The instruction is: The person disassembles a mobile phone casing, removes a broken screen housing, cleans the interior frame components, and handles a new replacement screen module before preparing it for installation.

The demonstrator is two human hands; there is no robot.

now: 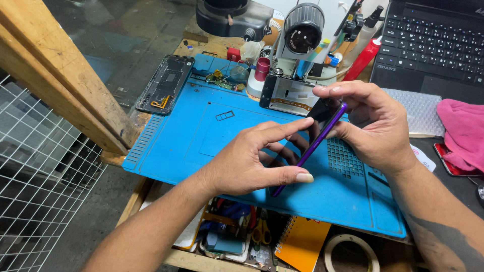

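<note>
A purple-edged smartphone point(318, 135) with a dark glossy screen is tilted on edge above the blue repair mat point(191, 136). My left hand point(252, 161) grips its lower part, thumb near the bottom edge and index finger stretched along the screen. My right hand point(370, 123) clasps the phone's upper end, fingers curled over the top. Both hands hold the same phone.
An opened phone frame point(166, 83) lies at the mat's far left corner. A microscope point(297, 35) and small parts stand behind the mat. A laptop point(433, 40), pink cloth point(464, 131) and bubble wrap point(413, 108) sit right. A wooden beam point(55, 75) and wire grid point(40, 171) are left.
</note>
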